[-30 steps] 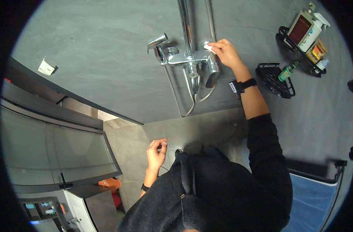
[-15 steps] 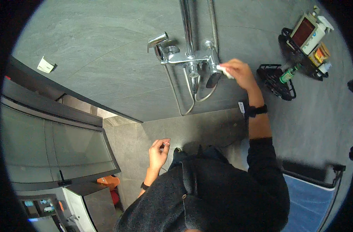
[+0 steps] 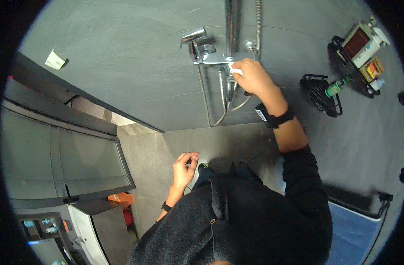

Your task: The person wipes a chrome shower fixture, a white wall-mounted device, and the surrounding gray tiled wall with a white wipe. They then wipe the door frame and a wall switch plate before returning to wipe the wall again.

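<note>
My right hand (image 3: 255,78) is closed on a small white piece (image 3: 236,70), mostly hidden by the fingers; whether it is sponge or cloth I cannot tell. It presses this against the middle of the chrome shower mixer (image 3: 214,58) on the grey wall, just below the vertical pipe (image 3: 230,28). The hand covers the mixer's right part. A handheld sprayer (image 3: 193,42) hangs at the mixer's left end, with its hose (image 3: 203,95) looping below. Low over the floor, my left hand (image 3: 183,170) hangs with fingers loosely bent, apart from the thumb, holding nothing.
Black wall racks (image 3: 322,95) on the right carry a green bottle (image 3: 335,87) and several other bottles and packages. A white holder (image 3: 55,59) is fixed on the left wall. Glass doors (image 3: 87,154) stand at left, and a blue panel (image 3: 354,234) lies at lower right.
My right hand has moved left with the white piece, from the mixer's right end to its middle. My left hand has barely moved. The view has shifted a little.
</note>
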Available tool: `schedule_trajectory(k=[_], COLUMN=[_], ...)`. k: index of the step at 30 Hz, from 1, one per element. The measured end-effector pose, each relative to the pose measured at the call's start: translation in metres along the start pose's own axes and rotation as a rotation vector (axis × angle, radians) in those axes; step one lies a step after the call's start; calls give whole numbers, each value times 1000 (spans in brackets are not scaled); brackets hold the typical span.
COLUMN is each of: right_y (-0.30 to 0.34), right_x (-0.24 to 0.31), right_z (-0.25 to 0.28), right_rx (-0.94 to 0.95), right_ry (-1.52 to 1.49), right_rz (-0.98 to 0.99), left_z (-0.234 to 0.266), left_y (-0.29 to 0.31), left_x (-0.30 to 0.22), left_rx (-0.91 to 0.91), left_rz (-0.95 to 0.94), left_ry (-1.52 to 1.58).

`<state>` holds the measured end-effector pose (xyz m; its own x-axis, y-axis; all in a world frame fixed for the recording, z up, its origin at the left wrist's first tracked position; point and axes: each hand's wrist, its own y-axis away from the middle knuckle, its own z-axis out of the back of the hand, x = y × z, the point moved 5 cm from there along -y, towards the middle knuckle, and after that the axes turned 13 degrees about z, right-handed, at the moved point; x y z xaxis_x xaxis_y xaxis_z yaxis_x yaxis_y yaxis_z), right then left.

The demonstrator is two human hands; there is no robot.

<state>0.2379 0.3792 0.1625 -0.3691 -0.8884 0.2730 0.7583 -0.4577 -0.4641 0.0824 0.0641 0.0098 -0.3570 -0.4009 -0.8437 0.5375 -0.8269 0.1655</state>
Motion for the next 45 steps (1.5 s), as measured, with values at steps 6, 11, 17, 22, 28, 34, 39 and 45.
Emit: schedule_trajectory(k=[6, 11, 17, 22, 28, 34, 39, 45], right_y=[-39, -55, -43, -77, -70, -58, -54, -40], right_x=[22, 39, 40, 29, 33, 38, 40, 35], right_z=[-2, -61, -48, -51, -64, -48, -38, -53], right_rx=[-264, -80, 65, -125, -54, 28, -213, 30], right_ry=[-43, 31, -5, 75, 69, -49, 80, -166], right_rz=[84, -4, -5, -116, -101, 39, -55, 67], left_z=[12, 24, 36, 40, 30, 30, 32, 32], left_y=[0, 2, 9, 9, 1, -12, -18, -21], left_x=[9, 19, 37, 42, 34, 26, 27, 29], left_rx=[-32, -73, -148, -136, -104, -70, -61, -62], left_rz=[-6, 9, 5, 49, 2, -16, 14, -8], left_ry=[-6, 21, 31, 35, 56, 42, 14, 46])
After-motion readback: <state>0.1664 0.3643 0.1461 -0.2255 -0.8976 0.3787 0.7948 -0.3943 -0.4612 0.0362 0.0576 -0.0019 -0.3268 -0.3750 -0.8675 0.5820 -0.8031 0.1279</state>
